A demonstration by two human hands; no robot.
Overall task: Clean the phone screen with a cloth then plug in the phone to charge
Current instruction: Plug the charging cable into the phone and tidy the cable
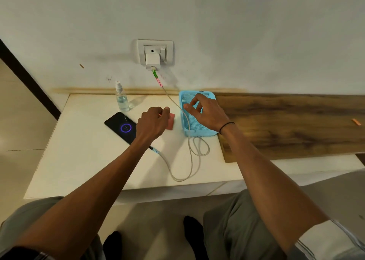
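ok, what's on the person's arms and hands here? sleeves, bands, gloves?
No gloves: both the left hand and the right hand are bare. The right wrist has a thin black band. Forearms are uncovered; short sleeve edges show only at the frame's bottom corners, dark on the left arm, light with striped trim on the right. No rings or watch visible.

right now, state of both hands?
Left hand: closed on the pink cloth, beside the phone.
Right hand: open, empty, fingers spread over the blue basket.

A pale wall [237,32] fills twelve o'clock (scuffed in spots). A white table [83,161] sits centre, a wooden board [286,125] at three o'clock.
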